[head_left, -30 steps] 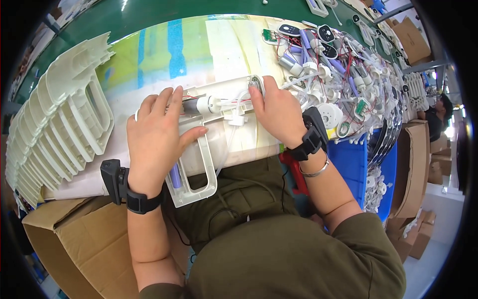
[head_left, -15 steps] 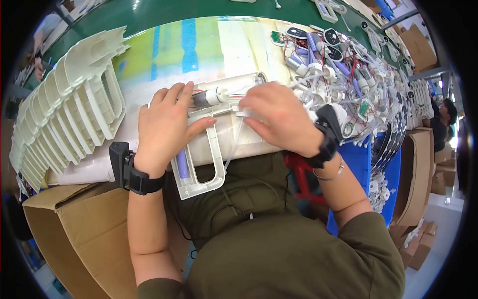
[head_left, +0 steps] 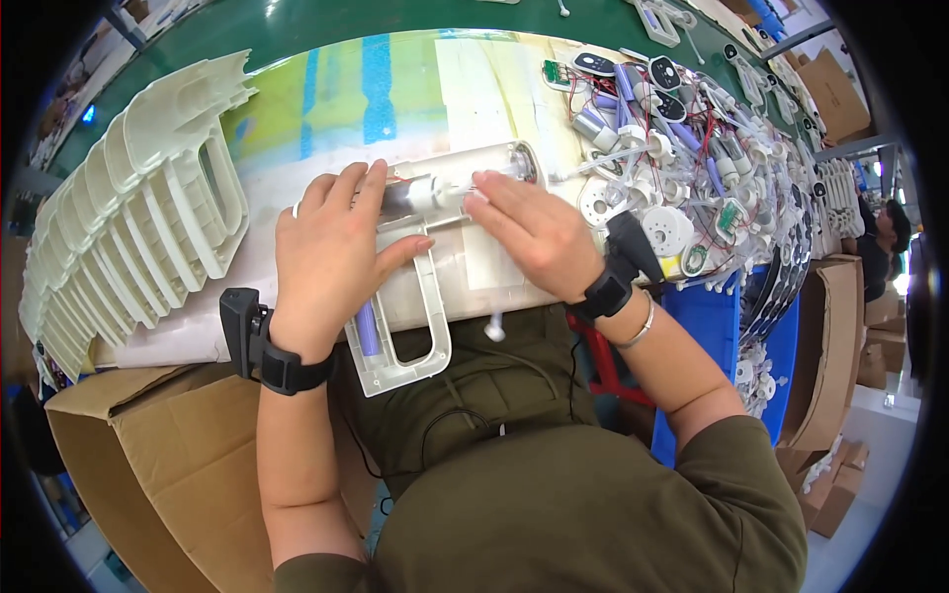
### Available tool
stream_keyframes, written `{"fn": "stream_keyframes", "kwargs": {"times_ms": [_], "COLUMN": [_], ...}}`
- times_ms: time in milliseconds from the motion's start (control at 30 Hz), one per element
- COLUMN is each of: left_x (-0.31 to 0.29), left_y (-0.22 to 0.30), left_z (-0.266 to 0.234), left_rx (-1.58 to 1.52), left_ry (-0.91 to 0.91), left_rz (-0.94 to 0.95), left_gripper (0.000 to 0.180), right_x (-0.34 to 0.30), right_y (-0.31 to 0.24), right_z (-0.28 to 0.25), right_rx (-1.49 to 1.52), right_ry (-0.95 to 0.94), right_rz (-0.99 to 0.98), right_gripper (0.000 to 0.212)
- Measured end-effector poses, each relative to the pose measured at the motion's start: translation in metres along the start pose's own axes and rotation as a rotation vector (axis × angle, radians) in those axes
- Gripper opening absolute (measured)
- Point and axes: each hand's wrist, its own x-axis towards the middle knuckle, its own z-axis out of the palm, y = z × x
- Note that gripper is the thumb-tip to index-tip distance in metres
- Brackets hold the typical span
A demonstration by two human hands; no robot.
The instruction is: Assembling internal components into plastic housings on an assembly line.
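A white plastic housing half [head_left: 440, 336] with a looped handle lies at the table's front edge, the handle jutting over my lap. My left hand [head_left: 331, 242] rests across it and steadies it, fingers close together over a silver motor [head_left: 397, 200] and thumb on the handle. A purple cylinder [head_left: 368, 328] sits in the handle's side channel. White fittings [head_left: 430, 194] continue from the motor along the housing. My right hand [head_left: 534, 232] presses its fingertips onto the parts there; its thumb is hidden. Below it hangs a blurred small white knobbed piece [head_left: 495, 327].
Nested white housing shells [head_left: 129, 217] stand on the left. A heap of motors, wires, circuit boards and white fittings [head_left: 682, 148] covers the right side. Below are a blue bin [head_left: 697, 326] and an open cardboard box [head_left: 188, 445]. Another person [head_left: 885, 237] is at far right.
My right hand has shifted down and slightly left, its fingers now straighter over the fittings. The housing's rounded right end shows more. My left hand stays nearly still.
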Motion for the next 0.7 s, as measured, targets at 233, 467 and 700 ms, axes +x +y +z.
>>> {"fn": "stream_keyframes", "kwargs": {"times_ms": [233, 467, 700], "left_x": [-0.003, -0.002, -0.002], "left_y": [0.003, 0.002, -0.012], "left_z": [0.000, -0.002, -0.002], "left_rx": [-0.003, -0.027, -0.033], "left_ry": [-0.018, 0.012, 0.037], "left_rz": [-0.026, -0.010, 0.013], "left_gripper": [0.069, 0.067, 0.065], "right_x": [-0.009, -0.009, -0.009], "right_y": [-0.021, -0.031, -0.025], "right_z": [0.001, -0.003, -0.009], "right_rx": [-0.069, -0.218, -0.132], "right_ry": [-0.082, -0.188, -0.203], "right_rz": [0.085, 0.065, 0.048], "right_gripper": [0.036, 0.043, 0.046]}}
